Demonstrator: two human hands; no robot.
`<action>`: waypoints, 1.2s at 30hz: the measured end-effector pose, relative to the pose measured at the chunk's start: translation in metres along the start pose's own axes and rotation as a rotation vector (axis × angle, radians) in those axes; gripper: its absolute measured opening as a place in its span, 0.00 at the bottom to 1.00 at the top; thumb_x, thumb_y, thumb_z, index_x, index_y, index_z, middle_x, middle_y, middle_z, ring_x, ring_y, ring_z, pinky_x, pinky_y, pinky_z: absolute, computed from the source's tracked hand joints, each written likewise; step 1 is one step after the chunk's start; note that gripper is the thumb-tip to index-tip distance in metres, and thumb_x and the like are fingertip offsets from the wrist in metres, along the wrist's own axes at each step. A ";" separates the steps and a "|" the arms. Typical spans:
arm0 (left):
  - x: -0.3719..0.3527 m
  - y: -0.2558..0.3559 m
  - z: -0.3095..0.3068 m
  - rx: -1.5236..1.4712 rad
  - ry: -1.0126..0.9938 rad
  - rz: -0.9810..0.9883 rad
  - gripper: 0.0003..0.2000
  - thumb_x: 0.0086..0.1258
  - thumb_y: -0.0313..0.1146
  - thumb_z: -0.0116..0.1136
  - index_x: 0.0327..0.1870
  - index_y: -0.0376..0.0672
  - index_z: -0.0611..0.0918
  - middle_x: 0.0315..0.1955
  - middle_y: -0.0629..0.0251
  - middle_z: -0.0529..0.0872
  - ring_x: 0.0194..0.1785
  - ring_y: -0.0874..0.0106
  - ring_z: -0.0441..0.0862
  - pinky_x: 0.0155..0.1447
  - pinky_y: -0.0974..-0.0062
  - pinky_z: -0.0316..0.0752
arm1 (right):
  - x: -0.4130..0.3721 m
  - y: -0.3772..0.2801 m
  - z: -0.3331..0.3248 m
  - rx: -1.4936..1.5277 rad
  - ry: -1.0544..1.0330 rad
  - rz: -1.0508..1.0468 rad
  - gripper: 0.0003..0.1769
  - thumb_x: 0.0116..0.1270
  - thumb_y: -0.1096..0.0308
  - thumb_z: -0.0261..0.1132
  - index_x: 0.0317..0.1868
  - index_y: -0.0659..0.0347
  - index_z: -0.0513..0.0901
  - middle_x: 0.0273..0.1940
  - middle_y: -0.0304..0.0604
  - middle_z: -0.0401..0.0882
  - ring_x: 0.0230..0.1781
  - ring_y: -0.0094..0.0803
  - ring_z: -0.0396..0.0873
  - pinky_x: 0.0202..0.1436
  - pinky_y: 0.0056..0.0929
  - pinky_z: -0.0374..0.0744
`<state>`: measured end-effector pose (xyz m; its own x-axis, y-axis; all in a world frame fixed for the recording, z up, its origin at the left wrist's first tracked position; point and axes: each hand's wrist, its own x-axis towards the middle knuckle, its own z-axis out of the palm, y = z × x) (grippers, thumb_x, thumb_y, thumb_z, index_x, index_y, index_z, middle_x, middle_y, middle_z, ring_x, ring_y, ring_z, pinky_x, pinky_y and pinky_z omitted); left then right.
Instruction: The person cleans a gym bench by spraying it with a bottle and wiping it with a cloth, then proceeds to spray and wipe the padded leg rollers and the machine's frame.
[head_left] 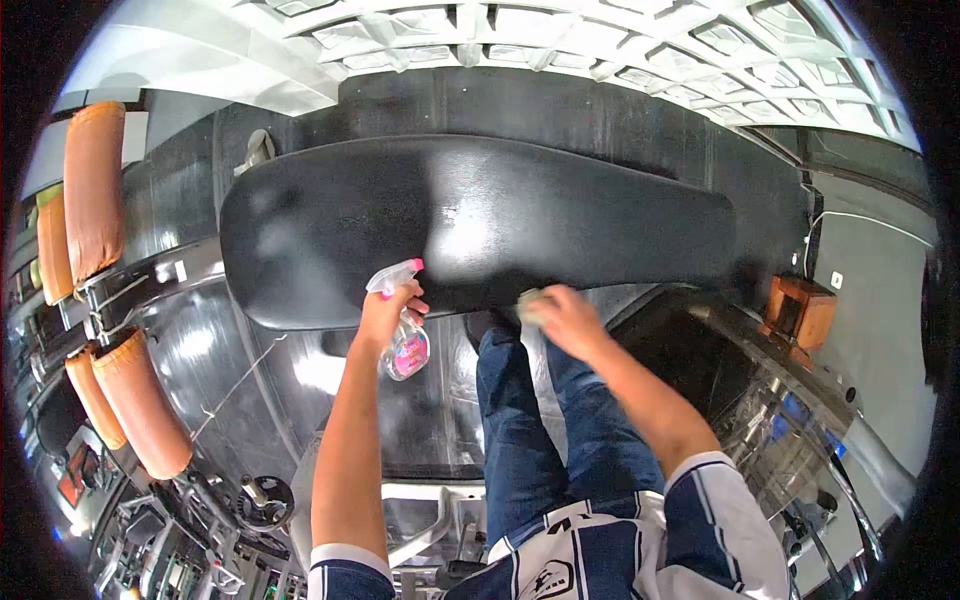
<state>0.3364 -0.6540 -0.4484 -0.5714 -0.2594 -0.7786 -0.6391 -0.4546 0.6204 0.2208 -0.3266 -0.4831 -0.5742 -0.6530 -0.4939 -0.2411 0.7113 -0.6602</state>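
My left hand (388, 306) is wrapped around the neck of a clear spray bottle (408, 350) with a pink nozzle tip and a pink label. The bottle hangs upright at the near edge of a long black padded bench (330, 220). Farther right, my right hand (562, 318) is closed on a small pale greenish cloth or sponge (530, 304), partly hidden by the fingers and a little blurred. That hand is at the bench's near edge, above my legs. Light reflects off the middle of the bench's smooth top.
Orange-brown padded rollers (95, 190) on a metal frame stand at the left. A small wooden box (800, 312) is at the right, near a dark glossy panel (690, 350). A white lattice wall (600, 40) runs along the far side. Gym equipment (265, 500) fills the lower left.
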 end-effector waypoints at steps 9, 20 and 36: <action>0.006 0.001 -0.003 -0.035 -0.039 -0.037 0.15 0.68 0.33 0.61 0.50 0.34 0.80 0.37 0.59 0.83 0.33 0.65 0.87 0.31 0.68 0.83 | 0.139 0.033 -0.114 -0.208 0.801 0.265 0.20 0.61 0.66 0.64 0.55 0.51 0.80 0.53 0.53 0.76 0.54 0.56 0.78 0.58 0.50 0.78; 0.006 0.005 -0.001 -0.063 -0.016 -0.052 0.13 0.66 0.31 0.61 0.48 0.34 0.79 0.35 0.60 0.83 0.31 0.66 0.87 0.30 0.68 0.84 | 0.139 -0.124 -0.005 -0.340 0.375 -0.545 0.24 0.57 0.69 0.65 0.57 0.46 0.81 0.46 0.40 0.73 0.43 0.43 0.77 0.40 0.42 0.85; 0.009 0.012 0.004 -0.041 0.019 -0.112 0.09 0.64 0.30 0.59 0.40 0.34 0.81 0.31 0.59 0.85 0.27 0.65 0.86 0.29 0.67 0.83 | 0.160 0.007 -0.110 -0.276 0.814 0.002 0.24 0.56 0.74 0.65 0.55 0.50 0.80 0.47 0.51 0.77 0.48 0.54 0.78 0.54 0.49 0.78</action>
<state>0.3216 -0.6586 -0.4480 -0.4874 -0.2203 -0.8449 -0.6769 -0.5160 0.5250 0.0406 -0.3974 -0.5045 -0.9318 -0.3370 0.1350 -0.3608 0.8189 -0.4464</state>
